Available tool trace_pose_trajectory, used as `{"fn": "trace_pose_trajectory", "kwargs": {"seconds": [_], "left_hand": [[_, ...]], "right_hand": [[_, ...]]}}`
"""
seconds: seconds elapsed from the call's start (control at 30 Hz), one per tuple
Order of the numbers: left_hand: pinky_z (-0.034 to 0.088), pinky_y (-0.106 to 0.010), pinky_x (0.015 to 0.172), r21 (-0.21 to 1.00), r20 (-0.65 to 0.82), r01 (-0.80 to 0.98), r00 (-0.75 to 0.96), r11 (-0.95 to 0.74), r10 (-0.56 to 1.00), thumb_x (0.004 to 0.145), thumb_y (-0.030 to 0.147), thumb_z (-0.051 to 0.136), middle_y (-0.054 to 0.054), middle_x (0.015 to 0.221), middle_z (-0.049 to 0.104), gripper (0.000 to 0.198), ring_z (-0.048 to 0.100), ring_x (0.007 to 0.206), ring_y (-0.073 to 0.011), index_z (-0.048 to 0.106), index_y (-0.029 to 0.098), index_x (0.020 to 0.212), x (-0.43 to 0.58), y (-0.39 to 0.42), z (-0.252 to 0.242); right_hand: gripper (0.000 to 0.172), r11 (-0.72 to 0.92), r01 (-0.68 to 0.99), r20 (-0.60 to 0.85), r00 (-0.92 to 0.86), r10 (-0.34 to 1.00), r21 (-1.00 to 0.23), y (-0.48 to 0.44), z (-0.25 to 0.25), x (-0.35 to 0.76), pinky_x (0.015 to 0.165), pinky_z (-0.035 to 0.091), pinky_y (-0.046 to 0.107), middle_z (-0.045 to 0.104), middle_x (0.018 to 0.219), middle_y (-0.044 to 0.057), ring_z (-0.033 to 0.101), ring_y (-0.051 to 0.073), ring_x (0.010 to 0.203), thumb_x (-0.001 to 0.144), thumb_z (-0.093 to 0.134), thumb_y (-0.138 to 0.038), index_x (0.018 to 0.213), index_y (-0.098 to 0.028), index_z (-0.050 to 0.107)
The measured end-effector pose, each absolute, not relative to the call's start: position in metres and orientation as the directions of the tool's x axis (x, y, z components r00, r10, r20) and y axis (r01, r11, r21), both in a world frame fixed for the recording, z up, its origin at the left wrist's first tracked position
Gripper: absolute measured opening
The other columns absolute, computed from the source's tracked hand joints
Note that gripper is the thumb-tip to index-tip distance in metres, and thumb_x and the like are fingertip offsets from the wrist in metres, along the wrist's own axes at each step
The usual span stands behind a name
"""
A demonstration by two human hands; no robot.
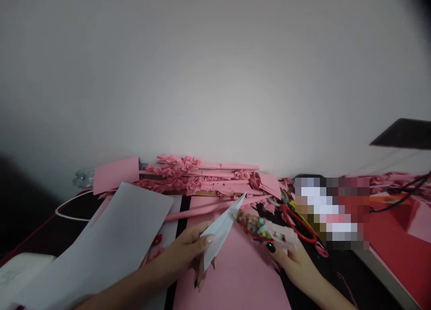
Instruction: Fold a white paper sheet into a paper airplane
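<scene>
Pale grey folded card [220,231], creased to a narrow point, sits pinched in the left hand [186,251], fingers closed around its lower edge, above a smooth pink sheet [235,274]. The right hand [291,263], wearing a beaded bracelet [252,227], is beside the card's tip; its grip is partly hidden, so I cannot tell what it holds. A broad grey sheet [101,242] lies left. Crumpled pink paper roses [175,173] and strips crowd the far edge. Red-handled scissors [298,224] are partly cut off by a pixelated patch [332,213].
</scene>
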State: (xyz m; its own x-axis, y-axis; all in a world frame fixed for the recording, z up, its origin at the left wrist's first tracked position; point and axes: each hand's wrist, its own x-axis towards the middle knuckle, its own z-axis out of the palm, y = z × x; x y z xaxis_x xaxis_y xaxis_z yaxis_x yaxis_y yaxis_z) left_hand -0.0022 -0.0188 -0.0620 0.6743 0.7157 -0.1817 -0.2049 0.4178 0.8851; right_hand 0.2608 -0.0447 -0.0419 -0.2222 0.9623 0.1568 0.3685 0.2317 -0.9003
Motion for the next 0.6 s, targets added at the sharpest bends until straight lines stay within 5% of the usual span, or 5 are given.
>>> {"fn": "trace_pose_trajectory", "kwargs": {"seconds": [0.1,0.4,0.5,0.6], "left_hand": [[0.040,-0.015,0.035,0.884,-0.184,-0.201,0.681,0.423,0.709,0.088,0.037,0.054,0.001,0.064,0.059,0.037,0.051,0.036,-0.0063,0.051,0.015,0.117,-0.002,-0.019,-0.061],[0.041,-0.015,0.034,0.902,-0.191,-0.166,0.675,0.399,0.712,0.087,0.041,0.055,0.001,0.061,0.058,0.036,0.050,0.035,-0.0065,0.053,0.014,0.111,-0.003,-0.018,-0.064],[0.042,-0.018,0.035,0.917,-0.198,-0.135,0.663,0.375,0.722,0.087,0.043,0.053,0.001,0.062,0.058,0.041,0.051,0.036,-0.0082,0.049,0.013,0.115,-0.001,-0.019,-0.061],[0.042,-0.020,0.037,0.950,-0.232,-0.020,0.618,0.310,0.751,0.088,0.044,0.047,0.000,0.062,0.059,0.046,0.054,0.038,-0.0112,0.043,0.013,0.122,0.000,-0.020,-0.058]], "right_hand": [[0.035,0.187,0.352,0.102,-0.248,0.963,-0.917,-0.044,-0.047,0.262,0.043,0.035,0.024,0.046,0.055,-0.002,0.036,0.011,0.047,0.087,0.049,-0.047,0.093,-0.015,0.062],[0.035,0.094,0.380,0.150,0.120,0.982,-0.920,-0.031,-0.061,0.276,0.040,0.029,0.024,0.038,0.049,-0.006,0.036,0.011,0.040,0.088,0.044,-0.050,0.080,-0.017,0.052],[0.032,0.107,0.605,0.284,0.206,0.936,-0.789,-0.028,-0.052,0.281,0.048,0.039,0.028,0.053,0.059,0.001,0.050,0.017,0.051,0.086,0.047,-0.046,0.086,-0.016,0.057],[0.036,0.084,0.816,0.389,0.179,0.904,-0.572,-0.025,-0.040,0.287,0.069,0.048,0.035,0.066,0.095,0.011,0.062,0.026,0.082,0.085,0.048,-0.041,0.110,-0.016,0.056]]}}
